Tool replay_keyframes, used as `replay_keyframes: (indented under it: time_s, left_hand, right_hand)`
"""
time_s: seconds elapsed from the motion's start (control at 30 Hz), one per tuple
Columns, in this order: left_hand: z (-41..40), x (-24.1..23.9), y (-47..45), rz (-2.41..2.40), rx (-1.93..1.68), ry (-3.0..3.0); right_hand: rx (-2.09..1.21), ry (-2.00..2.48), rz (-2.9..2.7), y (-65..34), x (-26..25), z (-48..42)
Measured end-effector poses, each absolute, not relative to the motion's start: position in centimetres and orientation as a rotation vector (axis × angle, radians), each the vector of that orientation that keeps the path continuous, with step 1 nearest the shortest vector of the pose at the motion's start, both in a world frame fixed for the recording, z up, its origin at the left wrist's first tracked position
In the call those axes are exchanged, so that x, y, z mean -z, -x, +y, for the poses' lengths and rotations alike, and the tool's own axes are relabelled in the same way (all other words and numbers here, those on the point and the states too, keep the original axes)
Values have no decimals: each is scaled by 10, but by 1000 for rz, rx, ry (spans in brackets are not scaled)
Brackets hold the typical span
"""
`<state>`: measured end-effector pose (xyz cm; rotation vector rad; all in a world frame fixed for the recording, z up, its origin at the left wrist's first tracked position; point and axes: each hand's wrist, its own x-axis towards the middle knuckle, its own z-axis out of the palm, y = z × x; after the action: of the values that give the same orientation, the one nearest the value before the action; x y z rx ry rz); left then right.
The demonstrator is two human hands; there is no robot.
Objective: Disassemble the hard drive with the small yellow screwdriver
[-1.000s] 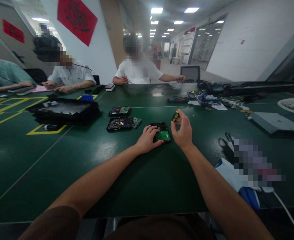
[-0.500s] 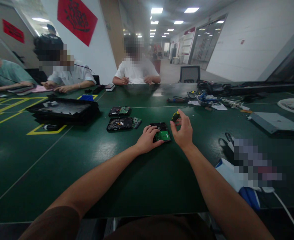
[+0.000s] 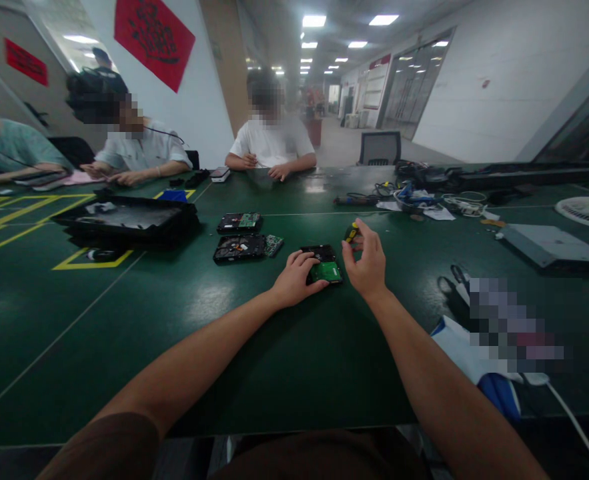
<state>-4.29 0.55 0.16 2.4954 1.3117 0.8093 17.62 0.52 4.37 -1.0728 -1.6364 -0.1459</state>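
Observation:
A black hard drive (image 3: 323,263) with a green circuit board on top lies on the dark green table (image 3: 284,353) in front of me. My left hand (image 3: 294,279) rests on its left edge, fingers curled over the drive and holding it down. My right hand (image 3: 367,261) hovers just right of the drive, fingers pinched round a black and yellow screwdriver (image 3: 351,233) whose handle sticks up behind my fingers.
Two more opened hard drives (image 3: 240,247) lie to the left, beside a black tray (image 3: 127,220). Cables and tools (image 3: 414,197) clutter the far right, a grey box (image 3: 549,245) and scissors (image 3: 457,273) sit at right. Three people sit across the table.
My hands have hardly moved. The person opposite has drawn an outstretched arm back in and now rests both hands on the table.

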Motion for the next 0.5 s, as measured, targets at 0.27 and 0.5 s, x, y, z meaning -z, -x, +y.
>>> replay_keyframes:
  time_s: [0.27,0.5]
  left_hand:
    - [5,-2,43,1313,-805,-2493]
    - [6,-2,43,1311,-795,-2502]
  right_hand:
    - [166,1050,-1656,-176,-46,4]
    - [179,1065,-1643,-177,-44,5]
